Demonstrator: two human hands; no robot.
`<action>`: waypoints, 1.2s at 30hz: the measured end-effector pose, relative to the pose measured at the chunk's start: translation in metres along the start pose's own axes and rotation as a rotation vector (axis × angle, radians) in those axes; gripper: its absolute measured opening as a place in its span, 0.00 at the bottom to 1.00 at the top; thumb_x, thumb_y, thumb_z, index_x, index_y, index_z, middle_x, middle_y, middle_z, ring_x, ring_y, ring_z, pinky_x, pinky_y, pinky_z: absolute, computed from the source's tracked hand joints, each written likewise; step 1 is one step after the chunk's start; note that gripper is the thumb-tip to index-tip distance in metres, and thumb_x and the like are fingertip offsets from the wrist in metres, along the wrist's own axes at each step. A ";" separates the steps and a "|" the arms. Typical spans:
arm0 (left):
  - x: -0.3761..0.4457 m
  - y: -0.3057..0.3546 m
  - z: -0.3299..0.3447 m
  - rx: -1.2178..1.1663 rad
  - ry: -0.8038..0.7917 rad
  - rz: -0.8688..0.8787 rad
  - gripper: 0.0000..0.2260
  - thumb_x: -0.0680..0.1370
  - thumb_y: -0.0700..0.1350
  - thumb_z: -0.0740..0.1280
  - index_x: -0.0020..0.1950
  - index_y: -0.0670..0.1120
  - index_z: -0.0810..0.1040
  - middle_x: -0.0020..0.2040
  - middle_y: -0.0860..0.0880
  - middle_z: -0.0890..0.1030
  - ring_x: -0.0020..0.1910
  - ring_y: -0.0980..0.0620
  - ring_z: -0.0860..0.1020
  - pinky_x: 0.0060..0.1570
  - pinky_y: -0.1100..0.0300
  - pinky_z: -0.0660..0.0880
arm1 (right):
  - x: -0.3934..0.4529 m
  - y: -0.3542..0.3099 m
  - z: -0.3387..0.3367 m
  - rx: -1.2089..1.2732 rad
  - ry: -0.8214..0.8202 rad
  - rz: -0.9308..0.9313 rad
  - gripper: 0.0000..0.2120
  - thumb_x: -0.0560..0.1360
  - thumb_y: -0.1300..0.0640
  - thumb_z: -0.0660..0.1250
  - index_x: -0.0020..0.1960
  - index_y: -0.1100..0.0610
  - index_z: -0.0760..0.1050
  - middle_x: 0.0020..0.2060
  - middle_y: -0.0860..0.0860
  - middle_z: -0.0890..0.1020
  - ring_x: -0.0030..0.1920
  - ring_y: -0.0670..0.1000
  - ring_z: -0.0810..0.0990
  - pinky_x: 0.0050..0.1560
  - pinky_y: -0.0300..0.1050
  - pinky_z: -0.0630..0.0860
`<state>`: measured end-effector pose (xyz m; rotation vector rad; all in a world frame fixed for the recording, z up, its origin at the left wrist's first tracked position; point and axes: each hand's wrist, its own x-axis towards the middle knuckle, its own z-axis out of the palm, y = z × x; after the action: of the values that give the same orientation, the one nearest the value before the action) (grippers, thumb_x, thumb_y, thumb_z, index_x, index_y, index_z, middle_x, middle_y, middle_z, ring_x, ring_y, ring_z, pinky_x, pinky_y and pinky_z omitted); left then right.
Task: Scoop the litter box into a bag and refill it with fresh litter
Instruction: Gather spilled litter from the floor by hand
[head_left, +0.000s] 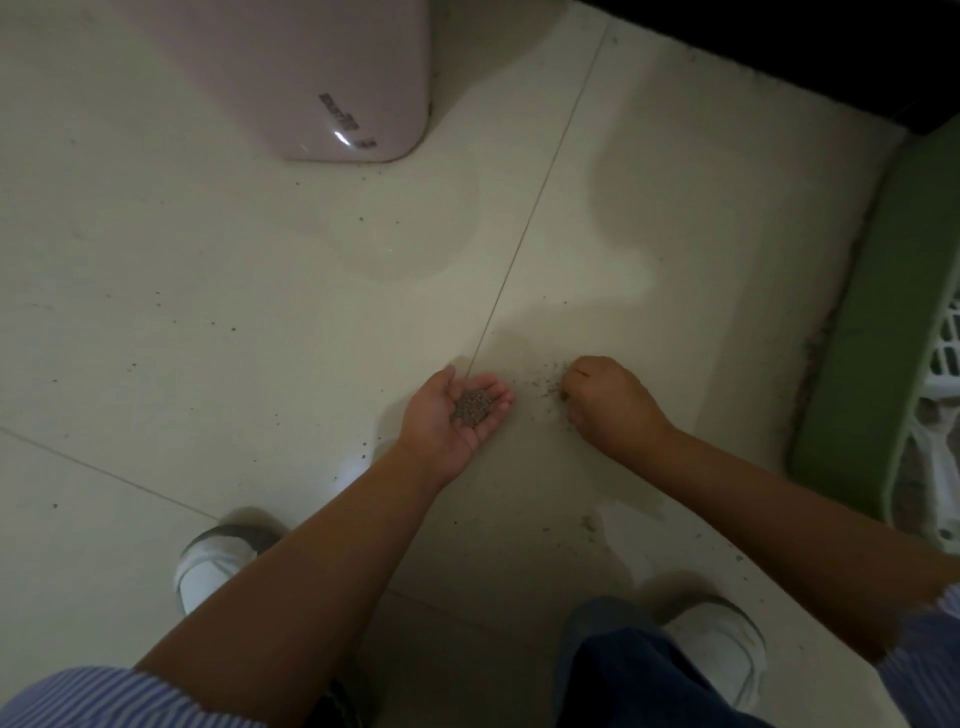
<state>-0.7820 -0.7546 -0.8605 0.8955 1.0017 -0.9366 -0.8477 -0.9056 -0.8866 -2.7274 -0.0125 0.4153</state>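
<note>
Litter grains (474, 407) heaped in our cupped left hand (451, 415), palm up, fingers loosely together. More grains scattered on floor (260, 322) just beside. Right hand (605, 402) knuckles up over them, fingers curled, prob. pinching grains; can't tell. Green litter box (878, 332) at far right.

You have two hands in view, the left hand (457, 415) and the right hand (605, 400), one small heap of litter grains (474, 406), two white shoes (215, 564), one pink bin (322, 78) and one green litter box (878, 332).
</note>
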 end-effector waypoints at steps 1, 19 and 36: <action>-0.001 0.000 0.001 -0.005 -0.004 -0.003 0.22 0.83 0.48 0.51 0.39 0.34 0.74 0.25 0.41 0.80 0.39 0.44 0.76 0.29 0.61 0.79 | 0.006 -0.001 -0.003 0.074 -0.006 0.093 0.02 0.58 0.71 0.68 0.30 0.67 0.76 0.29 0.62 0.79 0.31 0.60 0.80 0.28 0.40 0.74; -0.004 0.000 0.004 0.095 0.012 -0.009 0.16 0.79 0.36 0.51 0.35 0.36 0.71 0.21 0.44 0.77 0.20 0.52 0.78 0.23 0.65 0.76 | -0.001 0.015 -0.008 -0.051 0.007 -0.206 0.15 0.59 0.59 0.69 0.43 0.65 0.81 0.44 0.61 0.84 0.43 0.61 0.83 0.45 0.53 0.80; 0.003 -0.003 0.004 0.087 0.020 0.006 0.20 0.82 0.45 0.52 0.37 0.35 0.73 0.23 0.43 0.79 0.33 0.45 0.78 0.25 0.63 0.78 | -0.008 0.009 0.002 -0.049 -0.016 -0.155 0.17 0.40 0.73 0.78 0.26 0.62 0.77 0.25 0.56 0.78 0.25 0.55 0.78 0.23 0.33 0.72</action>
<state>-0.7825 -0.7595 -0.8632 0.9817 0.9812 -0.9737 -0.8561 -0.9133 -0.8895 -2.7459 -0.2390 0.3973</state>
